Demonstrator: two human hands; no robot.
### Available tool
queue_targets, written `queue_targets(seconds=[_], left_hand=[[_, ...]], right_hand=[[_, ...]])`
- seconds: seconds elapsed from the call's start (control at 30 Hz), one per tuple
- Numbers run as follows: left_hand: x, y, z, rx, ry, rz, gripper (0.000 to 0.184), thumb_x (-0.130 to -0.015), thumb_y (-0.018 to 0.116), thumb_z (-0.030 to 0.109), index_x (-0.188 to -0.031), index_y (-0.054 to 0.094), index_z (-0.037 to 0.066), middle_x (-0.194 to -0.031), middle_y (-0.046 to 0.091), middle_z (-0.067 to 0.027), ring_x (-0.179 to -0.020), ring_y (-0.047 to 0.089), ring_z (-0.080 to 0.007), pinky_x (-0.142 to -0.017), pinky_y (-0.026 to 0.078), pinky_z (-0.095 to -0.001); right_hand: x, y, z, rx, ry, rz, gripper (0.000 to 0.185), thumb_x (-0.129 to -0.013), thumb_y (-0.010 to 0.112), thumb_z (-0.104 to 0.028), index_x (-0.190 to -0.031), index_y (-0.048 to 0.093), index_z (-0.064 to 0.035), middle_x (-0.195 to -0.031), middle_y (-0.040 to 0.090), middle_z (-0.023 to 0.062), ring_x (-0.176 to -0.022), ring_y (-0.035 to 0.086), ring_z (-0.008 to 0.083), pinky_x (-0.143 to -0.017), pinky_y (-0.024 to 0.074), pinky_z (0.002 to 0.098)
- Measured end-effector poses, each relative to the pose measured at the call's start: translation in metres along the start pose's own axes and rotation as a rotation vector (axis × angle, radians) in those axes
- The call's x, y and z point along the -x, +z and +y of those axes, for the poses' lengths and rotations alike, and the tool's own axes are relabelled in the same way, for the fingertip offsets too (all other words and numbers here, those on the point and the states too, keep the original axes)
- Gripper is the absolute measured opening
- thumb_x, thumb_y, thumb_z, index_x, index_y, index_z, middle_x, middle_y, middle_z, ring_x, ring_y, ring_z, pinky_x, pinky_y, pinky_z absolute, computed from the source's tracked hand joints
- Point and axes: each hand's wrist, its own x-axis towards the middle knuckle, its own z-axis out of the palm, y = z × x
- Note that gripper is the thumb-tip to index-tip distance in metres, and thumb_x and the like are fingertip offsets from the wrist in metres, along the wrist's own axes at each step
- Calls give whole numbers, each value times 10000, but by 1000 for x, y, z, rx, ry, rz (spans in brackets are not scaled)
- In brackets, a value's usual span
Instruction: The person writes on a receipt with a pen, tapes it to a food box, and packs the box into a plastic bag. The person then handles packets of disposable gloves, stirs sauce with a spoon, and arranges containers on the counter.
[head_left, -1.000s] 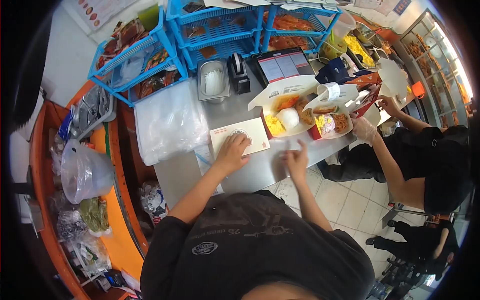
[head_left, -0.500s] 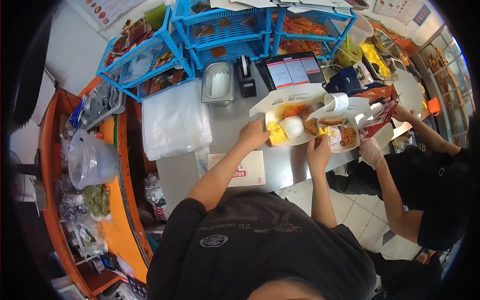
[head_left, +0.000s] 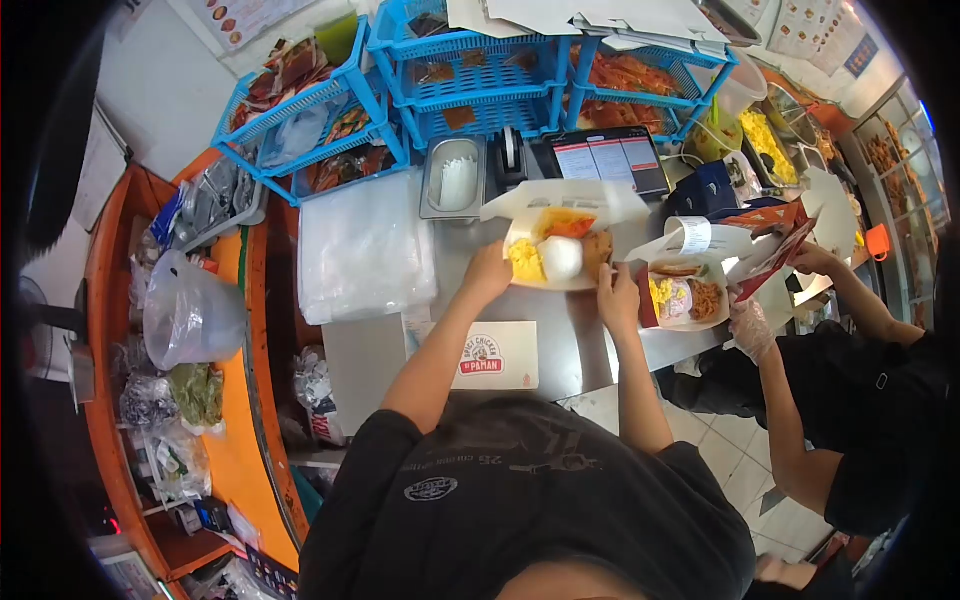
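An open cardboard meal box (head_left: 616,201) is held between my two hands, its lid raised at the back. Inside it are a white mound of rice (head_left: 563,259), yellow scrambled egg (head_left: 525,261), an orange-red portion (head_left: 566,224) and a browned piece (head_left: 597,250). My left hand (head_left: 487,273) grips the box's left edge. On the right edge, my right hand (head_left: 619,298) pinches the wall near the front corner. A second open meal box (head_left: 668,316) stands just right of it, holding egg, a pink-and-white item and shredded brown food. Nearer my body lies a flat printed box (head_left: 510,368).
A co-worker's gloved hand (head_left: 752,330) and bare hand (head_left: 815,258) hold a red box (head_left: 772,268) at right. Behind are a tablet (head_left: 605,162), a metal container (head_left: 453,205) and blue racks (head_left: 475,120). Plastic bags (head_left: 366,245) lie left.
My hands have drawn the meal box leftward, opening a gap between it and the second box. The view has shifted slightly. The co-worker's red box is tilted differently.
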Motion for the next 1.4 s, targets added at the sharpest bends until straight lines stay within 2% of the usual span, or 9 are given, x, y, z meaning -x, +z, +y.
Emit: queue_targets(seconds=[0.47, 0.57, 0.7, 0.77, 0.87, 0.93, 1.0, 1.17, 1.4], left_hand=[[139, -167, 25, 255, 76, -150, 205, -778, 455, 48, -908, 573, -57, -796, 606, -269, -753, 583, -440, -665, 461, -433], [177, -159, -10, 231, 42, -223, 252, -814, 479, 49, -1019, 589, -49, -674, 599, -130, -596, 526, -133, -553, 416, -304], [197, -140, -41, 225, -11, -144, 254, -815, 604, 138, -993, 584, -42, -729, 606, -154, -648, 559, -214, -601, 439, -335], [194, -190, -12, 169, -72, -40, 329, -804, 651, 224, -981, 579, -45, -799, 620, -214, -729, 606, -358, -678, 468, -402], [160, -207, 26, 106, 549, 474, 287, -818, 651, 193, -1008, 592, -14, -843, 631, -151, -758, 609, -306, -708, 480, -363], [121, -178, 25, 156, 695, 388, 215, -837, 630, 137, -1018, 611, 23, -886, 651, -116, -778, 618, -289, -721, 491, -333], [107, -163, 13, 209, 667, 249, 181, -850, 596, 94, -1020, 617, 35, -931, 661, -112, -820, 632, -294, -739, 497, -339], [118, -173, 11, 506, 501, 164, 124, -848, 551, 8, -934, 639, 19, -952, 677, -94, -857, 653, -232, -776, 510, -317], [113, -172, -3, 417, 696, 154, 102, -792, 643, 52, -888, 652, 18, -949, 675, -85, -876, 649, -170, -790, 503, -295]], right_hand=[[82, -56, -112, 90, -287, -302, 227, -878, 473, -127, -773, 550, 59, -688, 543, 300, -714, 563, 463, -609, 426, 488], [117, -38, -93, 86, -216, -402, 218, -877, 478, -128, -803, 565, 58, -698, 545, 301, -711, 560, 463, -599, 430, 457], [134, -30, -74, 118, -176, -445, 292, -916, 483, -198, -853, 600, 62, -661, 573, 261, -599, 576, 384, -586, 443, 422], [121, -55, -91, -125, -127, -210, 281, -929, 519, -214, -846, 631, 30, -635, 611, 75, -582, 560, 134, -555, 440, 303], [90, -59, -154, -76, -666, 319, 150, -867, 594, -83, -981, 629, 9, -709, 602, 43, -620, 546, 96, -565, 413, 241], [63, -33, -155, -45, -792, 256, 176, -863, 592, -71, -1020, 629, -1, -736, 603, 51, -629, 527, 89, -578, 404, 227], [51, -25, -141, -2, -579, -205, 200, -859, 589, -56, -1048, 629, -6, -771, 617, 67, -656, 524, 94, -607, 408, 220], [52, -23, -128, -291, -534, -194, 180, -867, 565, -22, -1021, 654, 4, -872, 666, 85, -762, 555, 92, -708, 427, 216], [46, -31, -117, -531, -521, -383, 187, -837, 575, 45, -988, 676, 3, -955, 668, 90, -839, 586, 112, -773, 436, 222]])
